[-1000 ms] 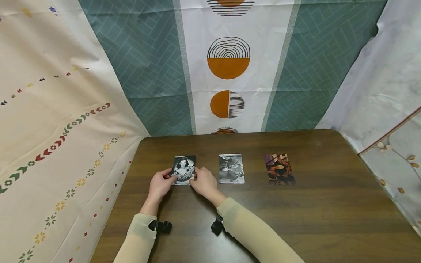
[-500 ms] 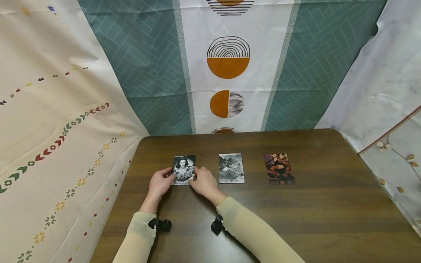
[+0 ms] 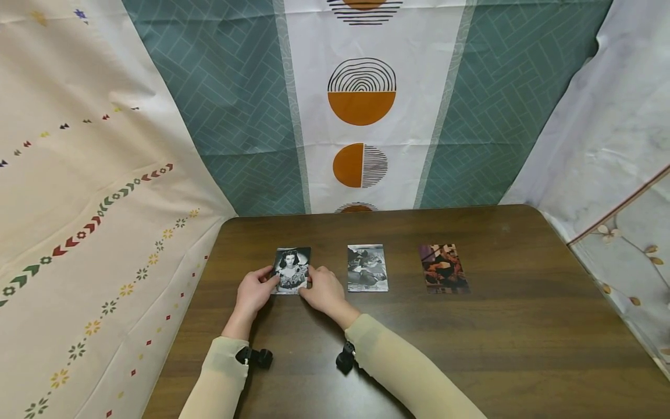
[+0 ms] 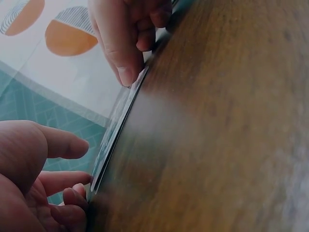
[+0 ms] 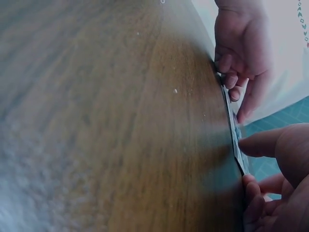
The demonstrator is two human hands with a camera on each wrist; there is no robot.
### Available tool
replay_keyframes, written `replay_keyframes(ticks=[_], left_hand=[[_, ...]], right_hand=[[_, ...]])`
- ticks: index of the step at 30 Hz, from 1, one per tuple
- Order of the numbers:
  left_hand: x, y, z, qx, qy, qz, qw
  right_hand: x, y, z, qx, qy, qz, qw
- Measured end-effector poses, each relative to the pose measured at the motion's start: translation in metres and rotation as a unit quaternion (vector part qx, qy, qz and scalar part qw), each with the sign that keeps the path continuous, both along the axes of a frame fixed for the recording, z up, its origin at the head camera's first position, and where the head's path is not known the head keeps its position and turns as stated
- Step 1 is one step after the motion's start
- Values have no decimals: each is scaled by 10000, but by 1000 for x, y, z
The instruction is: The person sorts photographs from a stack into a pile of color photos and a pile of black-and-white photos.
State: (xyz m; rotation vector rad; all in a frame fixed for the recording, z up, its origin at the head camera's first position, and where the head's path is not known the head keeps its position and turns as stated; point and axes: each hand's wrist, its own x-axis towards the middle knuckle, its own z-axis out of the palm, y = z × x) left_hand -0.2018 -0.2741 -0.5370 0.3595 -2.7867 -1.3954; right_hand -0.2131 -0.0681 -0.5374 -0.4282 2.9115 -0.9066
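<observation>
A black-and-white portrait photo card (image 3: pixel 292 270) lies flat on the brown table, with a doubled edge in the left wrist view. My left hand (image 3: pixel 255 293) holds its left edge, fingers curled at the side, thumb over the lower left corner. In the left wrist view, the left thumb (image 4: pixel 72 146) appears slightly above the surface. My right hand (image 3: pixel 325 291) holds the right edge, its thumb (image 5: pixel 258 144) on the card's face. Right of it lies a second black-and-white photo card (image 3: pixel 367 269), then a darker colour one (image 3: pixel 444 269).
The table (image 3: pixel 471 349) ends at a back edge against a teal and white curtain (image 3: pixel 251 105). Cream patterned cloth (image 3: pixel 104 203) hangs at the left and white cloth (image 3: pixel 617 192) at the right. Each sleeve carries a small black wrist camera (image 3: pixel 255 357).
Both hands stay in place at the portrait card's edges. The head view has shifted very slightly; the cards have not visibly moved on the table.
</observation>
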Motion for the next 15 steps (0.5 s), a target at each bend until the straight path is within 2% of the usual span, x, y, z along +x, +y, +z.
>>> replay_keyframes(ticks=[8,15], left_hand=[[0,-1,0,169,-16,84,9998],[2,2,0,402,23,257,9989]], right_hand=[[-4,4,-2,-480,-57,237,9985],[-6,16,-3,-1400,-102,415,9892]])
